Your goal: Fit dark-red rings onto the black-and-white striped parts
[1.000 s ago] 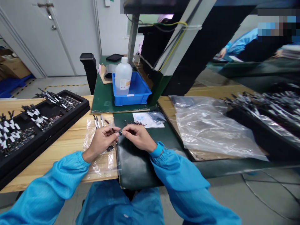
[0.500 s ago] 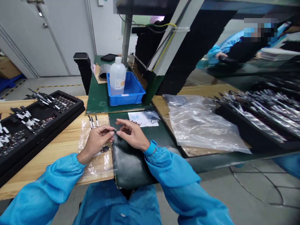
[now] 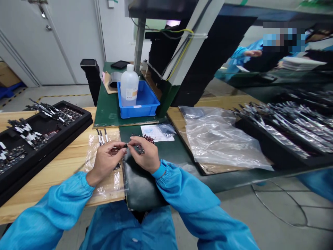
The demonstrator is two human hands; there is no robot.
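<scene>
My left hand [image 3: 105,161] and my right hand [image 3: 143,155] meet over the front of the bench, both pinched on one small dark part [image 3: 126,146] held between the fingertips. Under the left hand lies a clear plastic bag [image 3: 105,184] with a few thin black-and-white strips [image 3: 101,136] on its far end. A pile of tiny dark parts [image 3: 148,139] sits on a white sheet [image 3: 156,132] just beyond my right hand. A dark green mat [image 3: 140,184] lies below the hands.
A black tray [image 3: 39,139] of strip parts stands at the left, another black tray [image 3: 288,139] at the right. Crumpled clear plastic [image 3: 218,139] lies right of centre. A blue bin [image 3: 142,102] holds a white bottle [image 3: 129,86]. Another person in blue [image 3: 247,55] works at the far right.
My right hand has drawn in and curled closer to the left hand; both keep pinching the small part. The view shifted slightly.
</scene>
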